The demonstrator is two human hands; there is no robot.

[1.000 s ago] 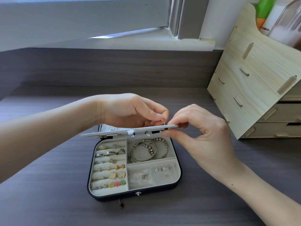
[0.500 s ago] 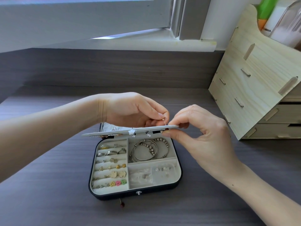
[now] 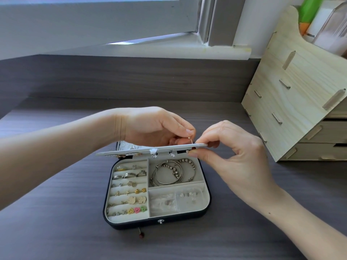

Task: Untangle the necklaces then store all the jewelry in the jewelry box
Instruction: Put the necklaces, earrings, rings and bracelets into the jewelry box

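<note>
**Fingertips pinched on both sides at the panel's right end**

Your left hand [image 3: 154, 126] pinches a thin gold post [image 3: 191, 140] between thumb and forefinger, just above the panel [image 3: 131, 151]. Your right hand [image 3: 236, 156] grips that panel's right end, thumb under and forefinger over, with the other fingers curled.

Nearest you, a red-beaded pin [image 3: 141, 235] lies on the desk [image 3: 56, 222], just beside the front wall of the box [image 3: 178, 220]. The box sits open at mid-desk, clasp side toward you, its longer side running left to right. Rings and studs fill the left slots. Bangles [image 3: 165, 175] lie in the back right compartment, and small clear pieces sit in the two front right ones.

The panel hangs over the box's back edge. Its long axis runs left to right, almost level, with the right end a touch higher and studs hanging from its underside.

You have bare desk left of the box and in front of it. To the right your forearm crosses the desk, and the wooden organizer [image 3: 293, 102] stands well apart. Behind, the desk ends at a dark upstand [image 3: 131, 77] under the sill [image 3: 169, 51].
</note>
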